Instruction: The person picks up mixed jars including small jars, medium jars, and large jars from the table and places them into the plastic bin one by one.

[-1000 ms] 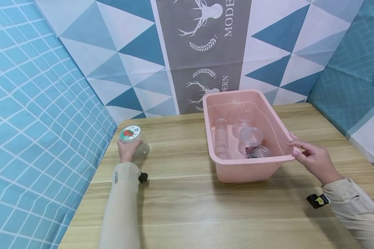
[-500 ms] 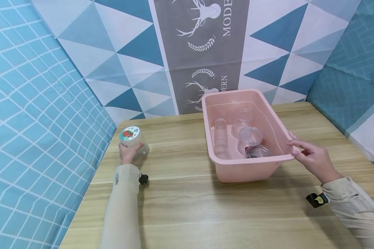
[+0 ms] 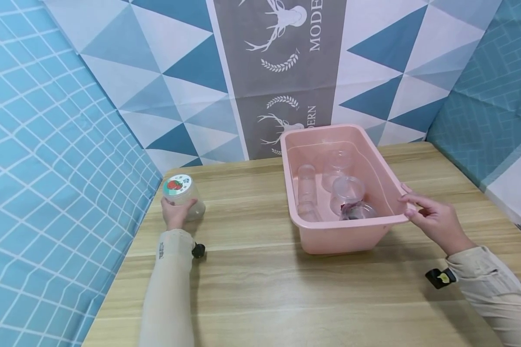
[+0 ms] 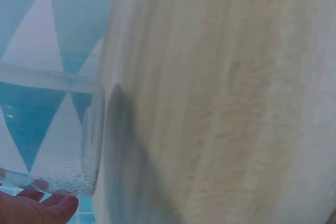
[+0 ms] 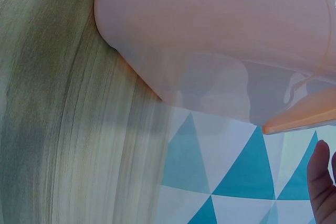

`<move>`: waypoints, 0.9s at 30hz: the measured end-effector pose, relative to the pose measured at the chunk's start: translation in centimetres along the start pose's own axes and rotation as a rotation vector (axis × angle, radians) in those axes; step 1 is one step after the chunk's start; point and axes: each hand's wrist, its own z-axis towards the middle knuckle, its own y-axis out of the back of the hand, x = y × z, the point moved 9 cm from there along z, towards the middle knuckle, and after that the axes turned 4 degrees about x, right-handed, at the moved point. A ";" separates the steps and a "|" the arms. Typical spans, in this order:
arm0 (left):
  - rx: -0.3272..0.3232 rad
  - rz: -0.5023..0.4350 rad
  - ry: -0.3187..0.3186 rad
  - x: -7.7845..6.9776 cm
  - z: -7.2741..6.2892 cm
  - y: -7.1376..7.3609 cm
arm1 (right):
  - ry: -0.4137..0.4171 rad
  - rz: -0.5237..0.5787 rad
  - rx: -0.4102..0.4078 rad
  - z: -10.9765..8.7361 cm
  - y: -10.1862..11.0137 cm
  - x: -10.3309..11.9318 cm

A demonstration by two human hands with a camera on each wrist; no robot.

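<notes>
At the left of the table, my left hand (image 3: 177, 213) grips a clear plastic jar (image 3: 195, 210) with a tomato picture on its round lid (image 3: 177, 185). The left wrist view shows the jar's clear wall (image 4: 47, 124), with fingertips (image 4: 63, 208) along its side. My right hand (image 3: 438, 224) holds the near right corner of a pink plastic basin (image 3: 343, 238), thumb and fingers at the rim. Inside the basin lie several clear plastic containers, among them a round jar (image 3: 347, 190), a long tube-like one (image 3: 307, 185) and one with something dark red on it (image 3: 359, 210).
The wood-grain table (image 3: 260, 299) runs under both hands. Behind it hangs a cloth with triangles and a deer print (image 3: 286, 58). A blue grid cloth (image 3: 47, 193) borders the left side and a teal cloth (image 3: 490, 106) the right.
The jar in my left hand has shifted slightly to the left. My right hand stays at the basin's rim, and the basin has not visibly moved.
</notes>
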 end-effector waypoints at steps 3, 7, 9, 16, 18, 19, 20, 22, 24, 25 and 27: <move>-0.013 -0.030 -0.021 -0.6 -0.1 0.2 | -0.001 -0.002 0.000 0.0 0.0 0.0; -0.017 -0.077 -0.034 -1.8 -0.5 0.3 | -0.014 -0.009 0.002 0.0 0.0 0.0; -0.009 -0.093 -0.034 -2.4 -0.7 0.3 | -0.021 -0.012 0.001 0.0 0.0 0.0; -0.011 -0.132 -0.084 -4.3 -1.3 0.2 | -0.054 -0.026 0.009 0.0 0.0 -0.3; -0.012 -0.140 -0.094 -4.8 -1.5 0.2 | -0.062 -0.027 0.017 -0.1 -0.2 -0.5; -0.009 -0.145 -0.102 -5.0 -1.6 0.1 | -0.063 -0.026 0.018 -0.1 -0.2 -0.5; -0.006 -0.148 -0.105 -5.1 -1.7 0.1 | -0.061 -0.022 0.020 -0.1 -0.2 -0.5; -0.002 -0.153 -0.114 -5.4 -1.9 0.0 | -0.053 -0.010 0.019 -0.2 -0.2 -0.4; 0.001 -0.173 -0.123 -5.6 -2.0 0.0 | -0.033 -0.003 0.010 -0.2 -0.1 -0.2; 0.000 -0.179 -0.125 -5.7 -2.0 0.0 | -0.024 0.000 0.004 -0.1 -0.1 -0.2; -0.001 -0.195 -0.134 -5.9 -2.0 0.1 | -0.010 0.009 -0.008 -0.1 -0.1 -0.1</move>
